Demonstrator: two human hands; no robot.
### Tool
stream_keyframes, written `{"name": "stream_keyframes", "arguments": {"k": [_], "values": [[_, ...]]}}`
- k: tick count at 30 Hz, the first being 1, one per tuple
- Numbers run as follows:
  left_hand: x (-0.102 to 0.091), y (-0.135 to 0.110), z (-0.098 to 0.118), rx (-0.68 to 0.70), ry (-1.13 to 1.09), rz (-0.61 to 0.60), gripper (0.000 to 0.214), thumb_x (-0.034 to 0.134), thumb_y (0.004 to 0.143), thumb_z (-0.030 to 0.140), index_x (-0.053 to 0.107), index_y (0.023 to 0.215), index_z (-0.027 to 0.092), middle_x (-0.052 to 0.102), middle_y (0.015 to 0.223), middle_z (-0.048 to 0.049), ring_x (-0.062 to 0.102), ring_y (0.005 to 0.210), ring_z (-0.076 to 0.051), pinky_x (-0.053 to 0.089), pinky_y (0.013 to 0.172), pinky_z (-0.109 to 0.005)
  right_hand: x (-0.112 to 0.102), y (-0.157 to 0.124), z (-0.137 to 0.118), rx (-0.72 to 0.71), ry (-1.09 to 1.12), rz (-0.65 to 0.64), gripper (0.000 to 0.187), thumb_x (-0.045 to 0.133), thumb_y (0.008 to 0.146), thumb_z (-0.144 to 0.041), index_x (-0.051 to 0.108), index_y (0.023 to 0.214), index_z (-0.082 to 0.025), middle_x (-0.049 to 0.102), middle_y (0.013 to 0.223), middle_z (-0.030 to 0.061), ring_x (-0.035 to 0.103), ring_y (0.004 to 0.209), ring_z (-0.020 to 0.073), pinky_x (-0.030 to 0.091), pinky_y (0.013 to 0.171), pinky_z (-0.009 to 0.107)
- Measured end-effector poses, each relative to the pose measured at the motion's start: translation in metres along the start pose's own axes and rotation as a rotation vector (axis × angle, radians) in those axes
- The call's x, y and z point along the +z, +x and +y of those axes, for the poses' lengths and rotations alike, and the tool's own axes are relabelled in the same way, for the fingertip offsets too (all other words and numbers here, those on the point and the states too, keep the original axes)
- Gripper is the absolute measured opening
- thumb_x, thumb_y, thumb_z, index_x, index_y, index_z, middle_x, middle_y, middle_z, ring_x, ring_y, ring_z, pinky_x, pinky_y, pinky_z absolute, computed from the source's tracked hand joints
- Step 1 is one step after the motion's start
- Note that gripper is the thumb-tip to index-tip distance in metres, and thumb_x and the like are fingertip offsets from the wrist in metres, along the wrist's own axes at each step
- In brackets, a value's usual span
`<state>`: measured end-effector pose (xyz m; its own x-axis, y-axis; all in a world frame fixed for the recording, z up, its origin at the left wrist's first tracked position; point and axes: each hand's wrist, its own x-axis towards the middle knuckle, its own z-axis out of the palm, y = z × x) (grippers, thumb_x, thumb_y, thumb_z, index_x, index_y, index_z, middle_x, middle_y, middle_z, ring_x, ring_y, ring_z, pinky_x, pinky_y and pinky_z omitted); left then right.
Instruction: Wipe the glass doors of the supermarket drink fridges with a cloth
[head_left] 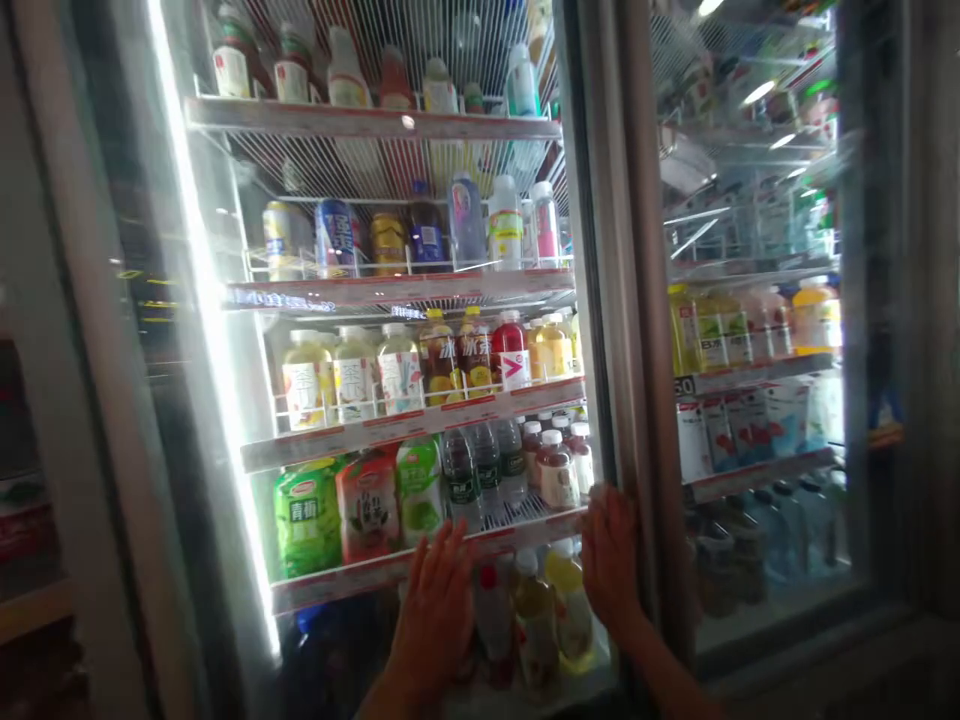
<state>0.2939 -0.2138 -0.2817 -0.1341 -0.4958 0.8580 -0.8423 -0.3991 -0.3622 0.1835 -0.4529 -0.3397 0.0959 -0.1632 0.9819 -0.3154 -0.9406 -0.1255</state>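
We are listing: left hand [439, 595], bare, holding nothing, its straight fingers lying nearly together before the red-and-grey front rail [341, 583] of the white wire shelf [526, 513]; right hand [611, 550], bare, showing no held item, reaching up beside the brownish-grey metal door post [654, 330], contact unclear. Clear plastic bottles with dark labels [461, 482] are standing on that shelf, beyond the left fingertips. Risks, we are judging: a hasty push toppling those bottles; a swinging door pinching the right fingers.
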Motion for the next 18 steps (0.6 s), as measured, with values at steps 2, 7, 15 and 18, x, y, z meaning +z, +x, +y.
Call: {"name": "stream_keyframes", "arguments": {"k": [2,7,15,18], "values": [[-0.004,0.0,-0.011,-0.017,0.025,0.013,0.046,0.043,0.079,0.012,0.044,0.126,0.016,0.046,0.133,-0.0104,0.025,0.135,-0.023,0.024,0.11,-0.042,0.0,-0.008,-0.002,-0.043,-0.008,-0.03,0.059,0.033,0.091,-0.019,0.01,0.146,-0.02,0.018,0.151,0.0105,0.019,0.137,0.0289,0.029,0.105,0.055],[-0.012,0.004,-0.042,-0.087,0.079,0.073,0.055,0.046,0.08,0.014,0.034,0.134,0.017,0.037,0.14,-0.0127,0.021,0.137,-0.025,0.022,0.11,-0.045,0.005,0.059,-0.012,-0.005,0.002,0.141,0.058,0.034,0.091,-0.02,0.012,0.145,-0.022,0.019,0.15,0.0115,0.019,0.137,0.0304,0.026,0.104,0.059],[-0.025,0.002,-0.08,-0.211,0.114,0.13,0.064,0.047,0.082,0.016,0.022,0.14,0.019,0.03,0.144,-0.0131,0.021,0.136,-0.026,0.023,0.109,-0.046,0.009,0.104,-0.056,-0.362,0.08,0.01,0.063,0.037,0.086,-0.013,0.015,0.145,-0.023,0.027,0.148,0.0083,0.021,0.137,0.0277,0.027,0.105,0.054],[-0.026,-0.003,-0.087,-0.223,0.137,0.141,0.064,0.047,0.082,0.019,0.021,0.141,0.019,0.031,0.144,-0.0134,0.022,0.136,-0.026,0.023,0.109,-0.046,0.012,0.111,-0.08,-0.189,0.051,0.153,0.064,0.037,0.086,-0.015,0.012,0.145,-0.02,0.022,0.149,0.0115,0.017,0.137,0.03,0.024,0.104,0.057]]}}
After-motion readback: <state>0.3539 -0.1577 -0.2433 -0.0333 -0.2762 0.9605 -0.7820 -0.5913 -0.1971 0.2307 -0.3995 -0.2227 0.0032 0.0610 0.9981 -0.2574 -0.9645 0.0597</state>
